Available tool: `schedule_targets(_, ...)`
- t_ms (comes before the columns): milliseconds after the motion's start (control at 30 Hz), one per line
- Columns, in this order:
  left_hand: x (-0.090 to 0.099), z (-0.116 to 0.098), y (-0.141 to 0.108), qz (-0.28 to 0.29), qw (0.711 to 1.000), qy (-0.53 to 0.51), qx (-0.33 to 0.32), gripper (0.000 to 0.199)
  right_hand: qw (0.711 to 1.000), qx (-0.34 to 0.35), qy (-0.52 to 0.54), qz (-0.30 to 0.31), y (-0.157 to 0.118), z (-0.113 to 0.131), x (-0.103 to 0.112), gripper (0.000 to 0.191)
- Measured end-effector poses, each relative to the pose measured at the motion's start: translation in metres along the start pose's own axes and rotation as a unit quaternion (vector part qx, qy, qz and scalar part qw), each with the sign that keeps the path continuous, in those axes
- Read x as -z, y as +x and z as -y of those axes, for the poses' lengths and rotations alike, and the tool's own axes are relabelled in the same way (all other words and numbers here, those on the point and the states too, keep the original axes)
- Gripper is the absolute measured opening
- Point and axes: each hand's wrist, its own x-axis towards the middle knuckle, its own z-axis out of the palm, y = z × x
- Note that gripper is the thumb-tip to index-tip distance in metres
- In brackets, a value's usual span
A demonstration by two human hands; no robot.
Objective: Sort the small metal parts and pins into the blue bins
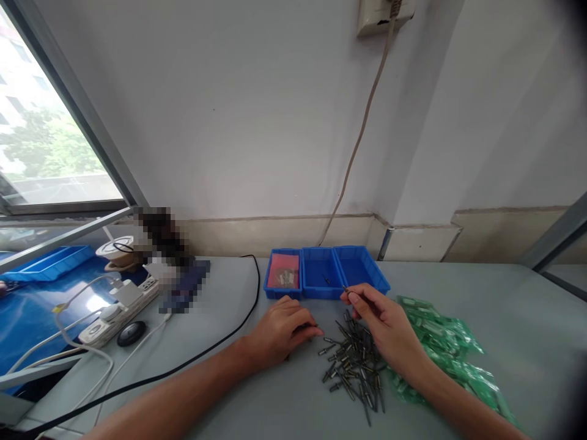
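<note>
A pile of metal rivets (355,360) lies on the grey table between my hands. My right hand (380,324) is pinched on a small rivet (346,289) at the front edge of the blue bins. My left hand (284,330) rests left of the pile, fingers curled together; what they hold, if anything, is too small to name. Of three joined blue bins, the left bin (283,293) contains a pink sheet (277,266) and a small clear bag. One rivet (326,279) lies in the middle bin (321,291). The right bin (362,269) stands beside it.
Green plastic bags (444,342) lie at the right. A black cable (197,354) crosses the table on the left, near a black mouse (131,333) and a white power strip (98,330). A wall (252,122) rises behind the bins.
</note>
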Motion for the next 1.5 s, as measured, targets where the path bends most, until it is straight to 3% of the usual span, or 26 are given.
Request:
schedule_targets(567,0.0019,-0.0018,0.0008,0.006,1.000,0.005,0.013,0.035,1.000,-0.005,-0.008,0.004,-0.0021,0.0020,0.0014,0.043)
schedule_targets(1100,0.0008,0.0000,-0.0008,0.002,1.000,0.003,0.016,0.027,0.999,0.028,-0.034,-0.009,-0.0004,-0.0046,0.0007,0.029)
schedule_targets(1500,0.0022,-0.0027,0.0000,-0.001,0.999,-0.002,0.037,0.034,0.998,0.032,-0.048,-0.008,-0.0015,-0.0002,0.0004,0.031)
